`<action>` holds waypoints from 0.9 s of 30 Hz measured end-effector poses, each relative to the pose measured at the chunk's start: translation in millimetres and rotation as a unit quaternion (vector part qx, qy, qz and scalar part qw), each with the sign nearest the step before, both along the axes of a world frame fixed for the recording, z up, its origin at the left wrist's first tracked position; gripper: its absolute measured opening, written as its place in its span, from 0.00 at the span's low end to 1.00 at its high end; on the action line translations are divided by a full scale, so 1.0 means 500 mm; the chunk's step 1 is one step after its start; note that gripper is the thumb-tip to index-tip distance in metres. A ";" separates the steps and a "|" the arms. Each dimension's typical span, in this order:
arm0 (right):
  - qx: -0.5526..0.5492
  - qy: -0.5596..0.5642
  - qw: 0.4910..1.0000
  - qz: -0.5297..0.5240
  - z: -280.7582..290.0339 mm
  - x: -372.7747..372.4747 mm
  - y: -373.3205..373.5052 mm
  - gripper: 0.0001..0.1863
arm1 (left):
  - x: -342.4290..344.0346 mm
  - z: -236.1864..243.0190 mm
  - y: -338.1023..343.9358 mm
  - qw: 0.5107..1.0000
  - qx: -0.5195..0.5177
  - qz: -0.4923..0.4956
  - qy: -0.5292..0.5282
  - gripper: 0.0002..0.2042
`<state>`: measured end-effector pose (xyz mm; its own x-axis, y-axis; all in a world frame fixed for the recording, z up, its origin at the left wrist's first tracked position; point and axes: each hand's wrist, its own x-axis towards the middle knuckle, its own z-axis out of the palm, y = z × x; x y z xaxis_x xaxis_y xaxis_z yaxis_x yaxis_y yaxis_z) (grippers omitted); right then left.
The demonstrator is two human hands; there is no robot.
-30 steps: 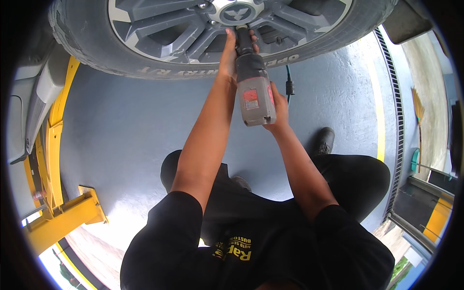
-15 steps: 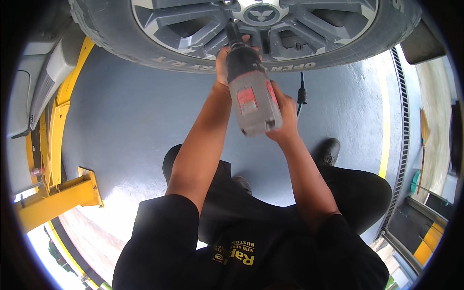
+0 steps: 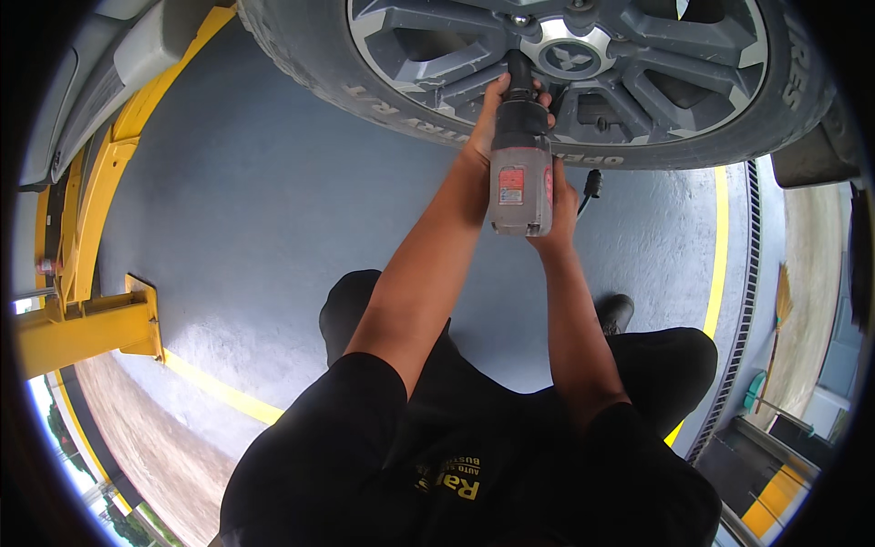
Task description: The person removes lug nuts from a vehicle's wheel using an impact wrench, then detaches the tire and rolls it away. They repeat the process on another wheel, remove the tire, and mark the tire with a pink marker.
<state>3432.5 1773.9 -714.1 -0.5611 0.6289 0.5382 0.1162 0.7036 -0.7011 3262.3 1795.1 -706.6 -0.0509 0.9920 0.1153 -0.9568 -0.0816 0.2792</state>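
Observation:
An impact wrench [image 3: 521, 178], grey with a black front, points away from me at a car wheel [image 3: 638, 55]. Its dark socket end reaches into the wheel's lug nut area, just left of the centre cap [image 3: 571, 56]; the nut itself is hidden. My left hand [image 3: 492, 114] is wrapped around the black nose of the tool, with fingertips showing on its right side. My right hand [image 3: 562, 210] grips the handle underneath the body, mostly hidden by it. A shiny lug nut [image 3: 519, 20] shows above the socket.
A dark tyre [image 3: 410, 114] surrounds the grey spoked rim. A hose with a black fitting [image 3: 593, 182] hangs right of the wrench. Yellow lift posts and an arm [image 3: 82, 333] stand at left. To the right run a floor drain grate [image 3: 753, 237] and a yellow line; a broom [image 3: 781, 301] leans beyond.
The view has swung left, so the wheel sits further right and lower. The wrench has straightened, and its socket has gone from beside a nut to deep against the rim. Both hands keep their hold.

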 end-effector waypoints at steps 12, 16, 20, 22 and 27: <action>-0.079 -0.043 0.996 0.007 -0.002 -0.039 0.047 0.30 | -0.032 -0.010 0.051 0.999 -0.011 -0.015 -0.031 0.28; -0.137 0.137 0.979 0.057 -0.036 -0.085 0.035 0.29 | -0.060 0.048 0.061 0.977 -0.128 0.043 0.163 0.30; -0.111 0.050 0.992 0.023 -0.030 -0.067 0.052 0.35 | -0.059 0.074 0.059 0.967 -0.146 0.058 0.201 0.30; -0.098 0.056 0.993 0.046 -0.015 -0.052 0.048 0.34 | -0.049 0.069 0.051 0.973 -0.144 0.055 0.171 0.29; -0.103 0.050 0.993 0.015 -0.021 -0.037 -0.012 0.32 | -0.016 0.057 0.022 0.981 -0.145 0.074 0.110 0.30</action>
<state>3413.9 1767.7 -724.8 -0.5323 0.7148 0.4535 0.0199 0.5462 -0.8374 3254.1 1805.9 -678.0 -0.2018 0.9683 -0.1472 -0.8550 -0.1009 0.5088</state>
